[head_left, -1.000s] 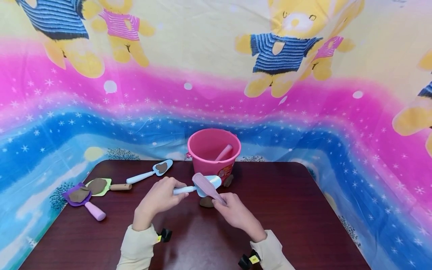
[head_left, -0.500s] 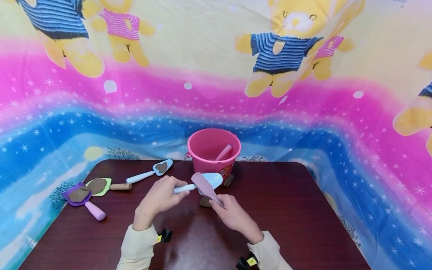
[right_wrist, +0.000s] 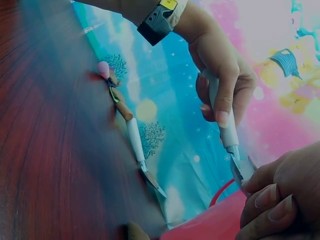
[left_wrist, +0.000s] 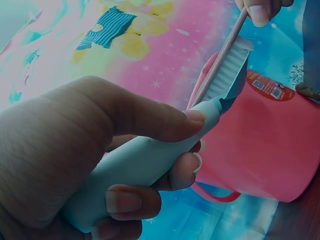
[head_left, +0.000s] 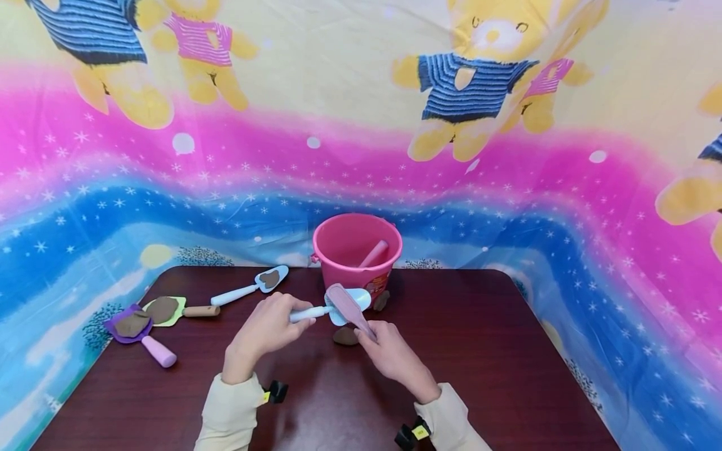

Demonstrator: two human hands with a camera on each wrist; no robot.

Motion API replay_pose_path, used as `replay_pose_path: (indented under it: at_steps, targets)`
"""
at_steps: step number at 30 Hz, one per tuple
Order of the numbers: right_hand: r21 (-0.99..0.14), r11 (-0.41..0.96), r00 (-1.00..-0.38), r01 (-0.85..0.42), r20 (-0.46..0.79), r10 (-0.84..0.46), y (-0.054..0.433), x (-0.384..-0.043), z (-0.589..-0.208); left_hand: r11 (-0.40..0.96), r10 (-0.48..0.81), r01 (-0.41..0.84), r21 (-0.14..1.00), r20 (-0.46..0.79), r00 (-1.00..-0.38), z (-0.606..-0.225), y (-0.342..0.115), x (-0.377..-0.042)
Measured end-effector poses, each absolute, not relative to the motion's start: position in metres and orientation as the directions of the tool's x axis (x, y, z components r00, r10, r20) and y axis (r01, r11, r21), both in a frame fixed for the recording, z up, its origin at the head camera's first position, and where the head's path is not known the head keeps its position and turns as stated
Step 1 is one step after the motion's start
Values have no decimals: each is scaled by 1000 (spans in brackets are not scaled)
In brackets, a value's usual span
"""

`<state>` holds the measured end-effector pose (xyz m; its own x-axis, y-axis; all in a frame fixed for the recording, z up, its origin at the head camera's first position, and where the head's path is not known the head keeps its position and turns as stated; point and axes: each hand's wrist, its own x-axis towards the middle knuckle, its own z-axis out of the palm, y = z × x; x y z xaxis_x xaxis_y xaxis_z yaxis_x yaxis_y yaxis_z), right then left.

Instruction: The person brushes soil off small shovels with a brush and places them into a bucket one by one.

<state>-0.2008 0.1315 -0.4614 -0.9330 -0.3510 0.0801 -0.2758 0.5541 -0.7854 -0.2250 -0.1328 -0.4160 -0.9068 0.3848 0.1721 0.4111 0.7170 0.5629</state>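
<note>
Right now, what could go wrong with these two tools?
The mauve spatula, angled over the held blue trowel in the head view, might slip toward the left hand. The trowel seems close to the pink bucket and could knock it. If the right hand dips, it might bump the nearest brown lump.

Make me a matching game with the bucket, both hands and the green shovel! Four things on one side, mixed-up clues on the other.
1. Bucket
2. Left hand
3. Right hand
4. Green shovel

A. Holds the mauve paddle
B. Has a brown handle
C. Pink and upright
D. Holds a pale blue trowel

Pairs: 1-C, 2-D, 3-A, 4-B
</note>
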Motion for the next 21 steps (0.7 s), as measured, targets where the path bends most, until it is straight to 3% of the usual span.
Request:
replay_pose_path:
  at_steps: [21]
  targets:
    - [-792,569,-959,-224,74,-274,148,-210,-461,746,355,401,533,191,-915,-414,-141,-224]
